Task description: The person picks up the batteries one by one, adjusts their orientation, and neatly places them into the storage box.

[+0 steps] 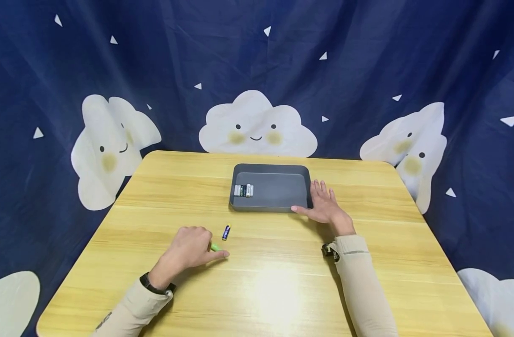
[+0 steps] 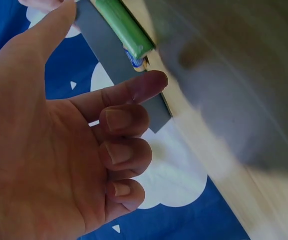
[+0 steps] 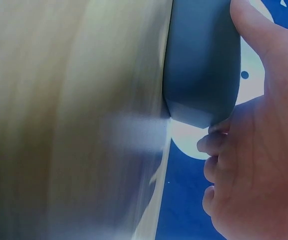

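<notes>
A green battery (image 2: 125, 27) lies on the table beside my left hand (image 1: 189, 247), partly hidden by it in the head view. In the left wrist view it shows between the spread thumb and index finger, with no grip on it; the other fingers are loosely bent. Just beyond lies a dark blue battery (image 1: 226, 232) with a yellow end. My right hand (image 1: 324, 206) is spread around the near right corner of a grey tray (image 1: 278, 209), thumb at the front rim and fingers along the right side. Several batteries (image 1: 243, 191) stand in a row at the tray's left end.
The wooden table (image 1: 257, 262) has rounded far corners, and the tray rests towards its far edge. Behind and beside it hangs a dark blue curtain (image 1: 257, 56) printed with clouds and small white triangles.
</notes>
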A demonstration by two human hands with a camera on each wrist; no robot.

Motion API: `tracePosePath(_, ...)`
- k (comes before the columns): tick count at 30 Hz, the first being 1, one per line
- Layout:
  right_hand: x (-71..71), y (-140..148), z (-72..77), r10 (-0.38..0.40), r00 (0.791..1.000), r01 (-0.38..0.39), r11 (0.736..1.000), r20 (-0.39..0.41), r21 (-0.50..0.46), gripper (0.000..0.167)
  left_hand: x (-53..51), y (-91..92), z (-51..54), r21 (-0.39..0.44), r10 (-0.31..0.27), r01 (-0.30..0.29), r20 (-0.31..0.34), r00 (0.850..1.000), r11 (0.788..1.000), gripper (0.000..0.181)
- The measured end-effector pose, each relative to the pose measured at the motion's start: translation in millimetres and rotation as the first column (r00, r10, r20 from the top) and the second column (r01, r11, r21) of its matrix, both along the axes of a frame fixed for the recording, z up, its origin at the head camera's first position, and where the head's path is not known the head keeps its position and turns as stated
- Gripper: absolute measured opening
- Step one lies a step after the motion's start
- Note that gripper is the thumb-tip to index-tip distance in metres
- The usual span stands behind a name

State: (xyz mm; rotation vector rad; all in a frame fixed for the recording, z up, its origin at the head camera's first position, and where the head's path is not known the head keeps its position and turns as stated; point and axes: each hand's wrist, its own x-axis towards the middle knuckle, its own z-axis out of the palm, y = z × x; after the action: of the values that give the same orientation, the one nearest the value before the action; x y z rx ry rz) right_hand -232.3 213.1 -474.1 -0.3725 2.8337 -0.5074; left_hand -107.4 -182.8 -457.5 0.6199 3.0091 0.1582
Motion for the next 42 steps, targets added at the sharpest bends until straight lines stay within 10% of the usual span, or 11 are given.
tracePosePath(42,-1.8,0.6,-2.8,-0.005,1.000,0.005,1.000,0.007,-0.004,0.123,-4.1,2.0,-14.2,-0.032,-0.103,0.099,-0.124,0.987,0.995,0.040)
